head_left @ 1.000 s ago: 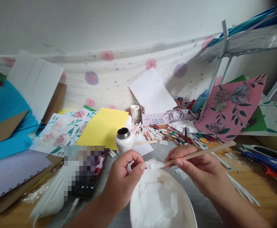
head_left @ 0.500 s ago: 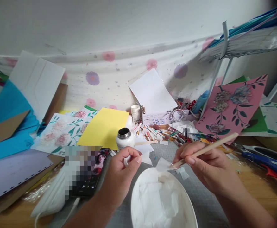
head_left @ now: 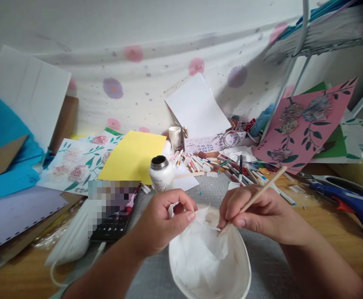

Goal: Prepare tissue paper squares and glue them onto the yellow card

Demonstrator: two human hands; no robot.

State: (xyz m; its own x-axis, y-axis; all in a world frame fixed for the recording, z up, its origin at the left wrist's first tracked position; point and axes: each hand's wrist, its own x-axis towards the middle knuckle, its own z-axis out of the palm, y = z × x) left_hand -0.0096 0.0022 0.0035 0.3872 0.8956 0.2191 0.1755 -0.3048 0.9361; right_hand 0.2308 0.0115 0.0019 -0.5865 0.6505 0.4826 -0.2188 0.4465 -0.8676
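Note:
My left hand (head_left: 171, 220) pinches a white piece of thin paper (head_left: 201, 216) over the far left rim of an oval white bowl (head_left: 246, 265). In my right hand (head_left: 256, 211) is a thin wooden stick (head_left: 264, 189), held like a pen, its lower tip slanting down inside the bowl. Whether the right fingertips also touch paper, I cannot tell. Pieces of white paper (head_left: 196, 253) line the inside of the bowl, which stands on a grey cutting mat (head_left: 262, 270). Just beyond my left hand is a white jar (head_left: 161, 176) with an open metal neck.
A phone (head_left: 114, 224) lies on the left, with a white cable. Markers (head_left: 196, 162) are scattered behind the bowl. To the right are a blue glue gun (head_left: 352, 207), scissors (head_left: 318, 179) and a pink floral picture (head_left: 305, 124). A yellow sheet (head_left: 134, 158) leans behind the jar.
Both hands have come in over the bowl. The stick's tip has moved from the far rim down into the bowl, and the paper in my left hand now hangs over it. The view has shifted slightly.

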